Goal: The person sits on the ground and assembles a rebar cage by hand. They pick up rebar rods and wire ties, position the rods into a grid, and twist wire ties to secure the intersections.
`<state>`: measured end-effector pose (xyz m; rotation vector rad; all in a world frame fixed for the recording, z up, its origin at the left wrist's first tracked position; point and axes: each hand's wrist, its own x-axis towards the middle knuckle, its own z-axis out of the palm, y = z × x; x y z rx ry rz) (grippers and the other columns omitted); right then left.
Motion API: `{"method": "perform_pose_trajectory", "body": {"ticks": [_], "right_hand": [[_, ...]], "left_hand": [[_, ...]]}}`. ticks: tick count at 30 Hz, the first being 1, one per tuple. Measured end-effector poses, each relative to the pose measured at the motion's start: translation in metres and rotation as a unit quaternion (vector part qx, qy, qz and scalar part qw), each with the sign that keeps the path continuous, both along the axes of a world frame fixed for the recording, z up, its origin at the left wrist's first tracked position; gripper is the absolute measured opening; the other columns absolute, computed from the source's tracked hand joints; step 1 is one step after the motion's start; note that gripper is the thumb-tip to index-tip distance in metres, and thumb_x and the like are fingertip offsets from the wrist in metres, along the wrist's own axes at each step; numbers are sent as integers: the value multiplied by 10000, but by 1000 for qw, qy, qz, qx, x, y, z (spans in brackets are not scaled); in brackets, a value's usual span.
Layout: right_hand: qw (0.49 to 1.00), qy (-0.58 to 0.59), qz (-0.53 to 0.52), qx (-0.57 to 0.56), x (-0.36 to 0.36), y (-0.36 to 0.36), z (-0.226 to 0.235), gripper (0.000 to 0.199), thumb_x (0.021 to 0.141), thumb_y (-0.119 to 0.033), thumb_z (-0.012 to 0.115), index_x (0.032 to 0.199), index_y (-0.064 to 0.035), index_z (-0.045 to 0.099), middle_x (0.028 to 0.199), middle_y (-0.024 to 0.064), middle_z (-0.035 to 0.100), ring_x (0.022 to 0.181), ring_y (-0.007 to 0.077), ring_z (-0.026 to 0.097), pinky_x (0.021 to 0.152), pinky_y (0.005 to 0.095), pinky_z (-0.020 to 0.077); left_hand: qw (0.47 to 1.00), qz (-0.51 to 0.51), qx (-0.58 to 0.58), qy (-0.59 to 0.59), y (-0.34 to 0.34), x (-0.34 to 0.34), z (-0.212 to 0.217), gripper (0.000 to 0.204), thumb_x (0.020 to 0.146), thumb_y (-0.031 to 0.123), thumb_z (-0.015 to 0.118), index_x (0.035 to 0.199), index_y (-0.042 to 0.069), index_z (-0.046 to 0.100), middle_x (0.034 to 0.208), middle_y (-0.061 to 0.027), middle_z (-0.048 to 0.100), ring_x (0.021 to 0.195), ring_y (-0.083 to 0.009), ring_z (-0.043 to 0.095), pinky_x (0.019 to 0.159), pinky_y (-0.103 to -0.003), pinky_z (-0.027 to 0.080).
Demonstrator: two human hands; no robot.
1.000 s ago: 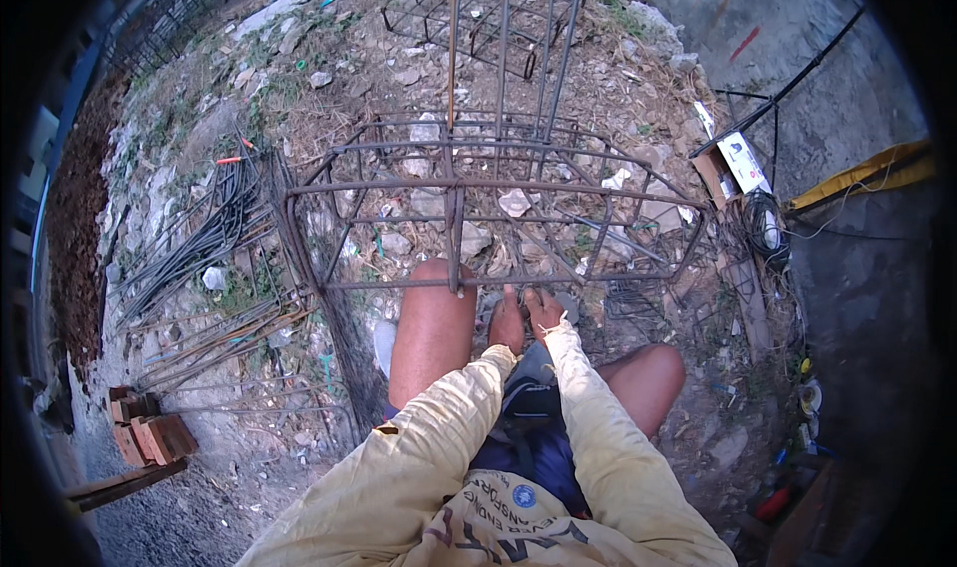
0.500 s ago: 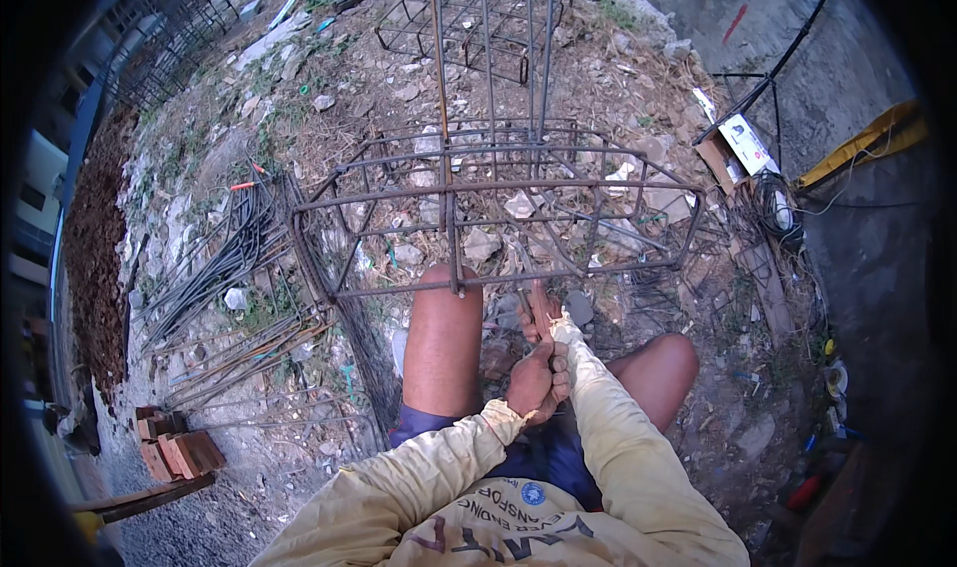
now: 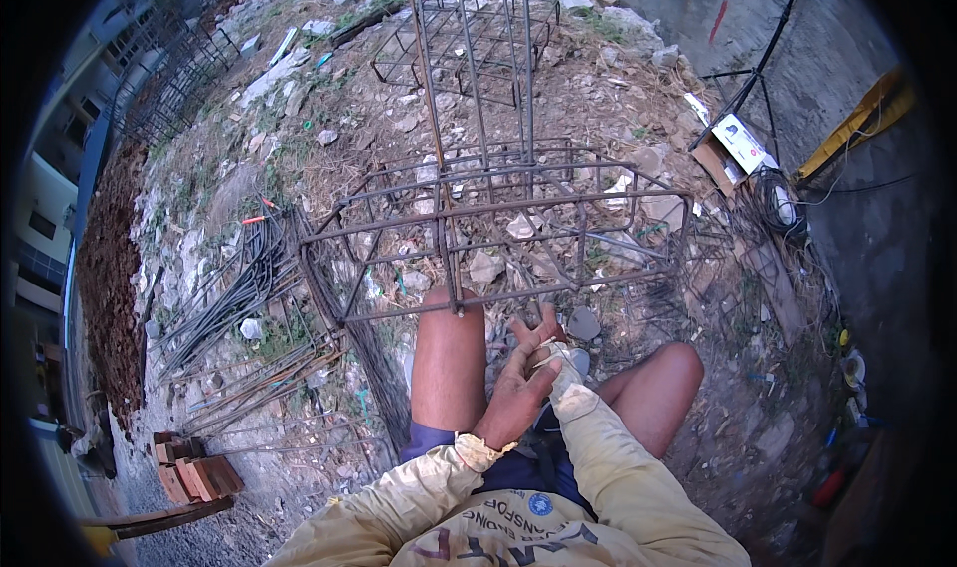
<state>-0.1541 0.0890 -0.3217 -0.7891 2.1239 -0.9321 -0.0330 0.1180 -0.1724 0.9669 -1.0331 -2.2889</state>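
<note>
Both my hands meet in front of my bent knees, just on the near side of a rebar cage (image 3: 488,208). My left hand (image 3: 515,396) reaches across to my right wrist. Its fingertips and thumb close in at the right cuff, where a thin pale strand, perhaps wire, shows; what they pinch is too small to make out. My right hand (image 3: 538,330) is partly hidden behind the left, with its visible fingers apart and no tool showing in it. The cage's near bar passes just beyond my fingers and over my left knee.
Cut rebar pieces (image 3: 249,278) lie in bundles on the left, beyond stacked bricks (image 3: 204,477). Tall upright bars (image 3: 469,69) rise from the cage. A carton (image 3: 736,148) and coiled cable (image 3: 783,208) sit at right. Rubble covers the ground; another cage (image 3: 399,54) stands farther off.
My left hand has shifted from clasping around my right hand to the right wrist cuff. My right hand's fingers now show spread. The view has tilted slightly, so the cage appears lower.
</note>
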Motion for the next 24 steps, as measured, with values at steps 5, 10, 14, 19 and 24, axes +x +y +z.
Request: {"method": "perform_pose_trajectory", "body": {"ticks": [5, 10, 14, 19, 24], "right_hand": [[981, 189, 24, 41, -2, 8, -5, 617, 895, -432, 555, 1335, -19, 431, 1295, 295, 482, 1176, 445, 505, 958, 510, 431], [992, -25, 54, -115, -22, 1, -66, 627, 928, -511, 496, 1333, -34, 448, 1178, 260, 584, 1070, 448, 566, 915, 509, 460], [729, -678, 44, -83, -24, 7, -50, 540, 934, -617, 407, 1181, -159, 553, 838, 55, 583, 676, 200, 561, 582, 350, 467], [793, -605, -56, -36, -8, -2, 19, 516, 924, -628, 428, 1038, -144, 565, 724, -3, 523, 491, 97, 438, 424, 246, 368], [680, -727, -7, -89, -24, -6, 8, 442, 911, -561, 532, 1035, -141, 590, 612, -45, 489, 437, 58, 437, 376, 213, 342]], "left_hand": [[911, 69, -385, -132, -37, 25, 42, 462, 908, 133, 626, 1311, 5, 440, 1231, -105, 549, 1158, -202, 518, 948, -330, 442], [665, 175, -660, -303, -100, 33, 35, 377, 855, 157, 676, 1174, 10, 539, 1112, -180, 593, 999, -349, 578, 875, -404, 464], [649, 164, -633, -388, -128, 34, 0, 305, 912, 260, 600, 1101, 23, 562, 928, -186, 640, 825, -364, 625, 722, -441, 491], [618, 137, -624, -459, -136, 30, -10, 324, 973, 352, 465, 985, 49, 580, 718, -207, 618, 667, -422, 600, 586, -512, 452], [623, 143, -618, -459, -153, 16, -4, 355, 982, 362, 435, 970, 40, 584, 729, -229, 624, 667, -437, 601, 587, -523, 445]]}}
